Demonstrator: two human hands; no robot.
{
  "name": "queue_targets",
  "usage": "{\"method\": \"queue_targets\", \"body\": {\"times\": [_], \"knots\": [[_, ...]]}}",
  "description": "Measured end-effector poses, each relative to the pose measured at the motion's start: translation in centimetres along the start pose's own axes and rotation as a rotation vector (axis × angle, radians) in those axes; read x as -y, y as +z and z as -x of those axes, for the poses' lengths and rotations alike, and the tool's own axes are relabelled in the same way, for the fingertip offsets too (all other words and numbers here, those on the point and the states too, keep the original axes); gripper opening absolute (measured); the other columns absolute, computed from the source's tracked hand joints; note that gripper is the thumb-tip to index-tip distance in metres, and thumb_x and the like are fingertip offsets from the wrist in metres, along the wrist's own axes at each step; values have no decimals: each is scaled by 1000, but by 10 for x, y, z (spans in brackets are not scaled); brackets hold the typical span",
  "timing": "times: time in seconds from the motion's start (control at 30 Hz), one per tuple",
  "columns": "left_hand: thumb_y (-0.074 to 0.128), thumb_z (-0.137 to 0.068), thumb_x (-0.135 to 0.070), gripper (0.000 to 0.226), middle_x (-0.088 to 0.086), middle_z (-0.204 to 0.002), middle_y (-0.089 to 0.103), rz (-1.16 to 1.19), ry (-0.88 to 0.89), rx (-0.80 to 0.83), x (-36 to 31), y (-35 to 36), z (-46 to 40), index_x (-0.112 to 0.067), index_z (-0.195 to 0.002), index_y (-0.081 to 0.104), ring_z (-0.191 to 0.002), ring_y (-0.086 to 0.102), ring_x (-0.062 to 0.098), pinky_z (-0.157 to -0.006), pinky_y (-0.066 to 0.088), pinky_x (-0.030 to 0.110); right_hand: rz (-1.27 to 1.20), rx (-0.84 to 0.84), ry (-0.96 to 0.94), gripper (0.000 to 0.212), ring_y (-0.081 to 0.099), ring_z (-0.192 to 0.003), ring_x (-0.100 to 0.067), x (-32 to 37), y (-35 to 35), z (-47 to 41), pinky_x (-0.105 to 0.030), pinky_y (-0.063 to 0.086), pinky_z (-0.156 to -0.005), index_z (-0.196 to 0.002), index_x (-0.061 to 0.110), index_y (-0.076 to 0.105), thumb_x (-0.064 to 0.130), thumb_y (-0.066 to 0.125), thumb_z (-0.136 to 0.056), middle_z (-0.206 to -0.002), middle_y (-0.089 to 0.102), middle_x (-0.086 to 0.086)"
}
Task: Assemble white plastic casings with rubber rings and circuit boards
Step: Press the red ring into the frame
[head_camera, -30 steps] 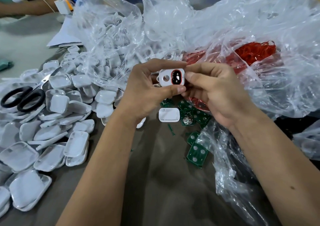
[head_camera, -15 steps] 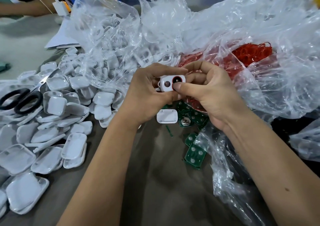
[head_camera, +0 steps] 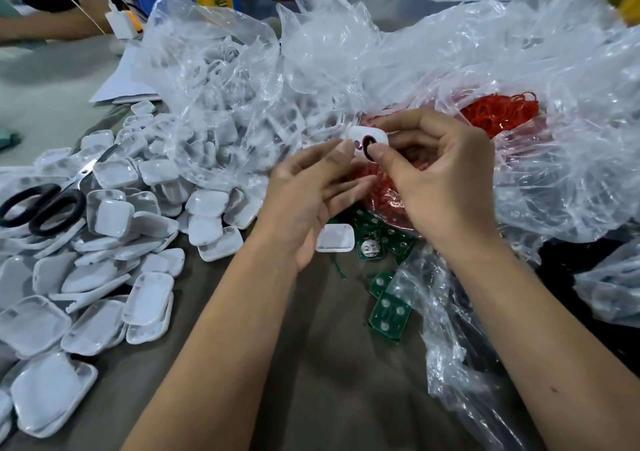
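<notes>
My right hand [head_camera: 436, 177] pinches a small white casing [head_camera: 367, 138] with a dark oval opening edged by a red rubber ring, held above the table. My left hand [head_camera: 311, 194] is just below and left of it, fingers loosely extended, a fingertip near the casing's left end. Red rubber rings [head_camera: 498, 113] fill a clear bag behind my right hand. Green circuit boards [head_camera: 389, 314] lie below my hands, beside a single white casing half [head_camera: 335, 238].
A large heap of white casing halves [head_camera: 104, 243] covers the left of the table, with black-handled scissors [head_camera: 41, 205] on it. Clear plastic bags [head_camera: 242, 87] of casings spread across the back and right. Another person's arm [head_camera: 45, 25] rests far left.
My left hand has let go of the casing and dropped slightly with its fingers loosened. My right hand alone holds the casing, now lifted and tilted farther away.
</notes>
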State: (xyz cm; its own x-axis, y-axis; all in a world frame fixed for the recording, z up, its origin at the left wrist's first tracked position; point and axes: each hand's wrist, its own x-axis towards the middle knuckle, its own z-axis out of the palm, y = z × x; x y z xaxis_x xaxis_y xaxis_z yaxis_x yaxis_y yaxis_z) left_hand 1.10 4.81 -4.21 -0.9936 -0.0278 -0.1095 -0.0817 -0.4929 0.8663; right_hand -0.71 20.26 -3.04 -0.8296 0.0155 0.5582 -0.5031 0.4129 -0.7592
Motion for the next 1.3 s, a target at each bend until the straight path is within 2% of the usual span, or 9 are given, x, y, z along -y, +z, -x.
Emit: {"method": "queue_targets", "body": {"times": [0.17, 0.27, 0.4, 0.57, 0.8, 0.93, 1.1, 1.23, 1.3], "knots": [[78, -78, -16, 18, 16, -89, 75, 186, -85, -10, 7, 9, -5, -4, -91, 75, -77, 73, 20, -78, 64, 32, 141, 37, -204, 18, 73, -86, -2, 6, -1, 2, -27, 61, -80, -101, 15, 82, 13, 86, -83, -95, 78, 7], [78, -75, -12, 15, 11, -86, 74, 294, -106, 19, 6, 5, -8, -6, -88, 74, -76, 73, 16, -69, 62, 25, 169, 57, -242, 20, 73, -90, -5, 8, -2, 1, -29, 60, -84, -101, 15, 81, 12, 87, -82, -98, 78, 5], [72, -78, -8, 12, 15, -97, 71, 450, -143, 118, 8, 3, -6, -5, -90, 74, -84, 74, 21, -81, 63, 28, -16, 161, -175, 13, 76, -91, -8, 11, -8, -2, -31, 62, -82, -106, 10, 79, 13, 77, -93, -101, 78, 2], [66, -81, -5, 11, 17, -91, 74, 503, -143, 171, 9, 7, -2, -4, -82, 77, -81, 75, 23, -75, 63, 27, -21, 244, -156, 19, 76, -90, -7, 18, -19, -9, -27, 61, -79, -112, 10, 77, 11, 59, -105, -97, 77, 6], [65, -83, -8, 13, 20, -96, 73, 554, -144, 175, 4, 8, 0, -3, -83, 77, -86, 74, 27, -77, 63, 26, 18, 296, -63, 21, 74, -76, 1, 31, -16, -19, -18, 57, -70, -105, 13, 78, 12, 58, -105, -86, 78, 2], [65, -83, -7, 15, 22, -96, 72, 623, -167, 152, 4, 11, -1, 2, -87, 76, -85, 74, 29, -78, 63, 29, 4, 340, 44, 22, 77, -79, -9, 34, -15, -36, -23, 57, -75, -102, 7, 79, 10, 57, -105, -83, 78, -4], [67, -86, -13, 29, 21, -109, 70, 693, -174, 176, 7, 10, -2, 4, -110, 67, -93, 72, 31, -79, 63, 29, -92, 416, 123, 17, 76, -80, -18, 39, -20, -49, -24, 58, -73, -101, 2, 78, 6, 62, -103, -81, 79, -10], [68, -87, -13, 26, 21, -121, 63, 731, -198, 204, 8, 8, -4, 4, -105, 72, -95, 71, 34, -79, 62, 30, -111, 166, 173, 12, 73, -72, -13, 37, -47, -110, -23, 56, -65, -96, 10, 75, 12, 63, -98, -74, 76, -1], [67, -87, -14, 25, 22, -119, 65, 728, -205, 222, 8, 8, -6, 5, -103, 74, -93, 72, 34, -77, 63, 30, 154, 59, 191, 12, 67, -61, -12, 21, -62, -155, -24, 54, -60, -95, 11, 70, 15, 60, -95, -72, 71, -2]]}}
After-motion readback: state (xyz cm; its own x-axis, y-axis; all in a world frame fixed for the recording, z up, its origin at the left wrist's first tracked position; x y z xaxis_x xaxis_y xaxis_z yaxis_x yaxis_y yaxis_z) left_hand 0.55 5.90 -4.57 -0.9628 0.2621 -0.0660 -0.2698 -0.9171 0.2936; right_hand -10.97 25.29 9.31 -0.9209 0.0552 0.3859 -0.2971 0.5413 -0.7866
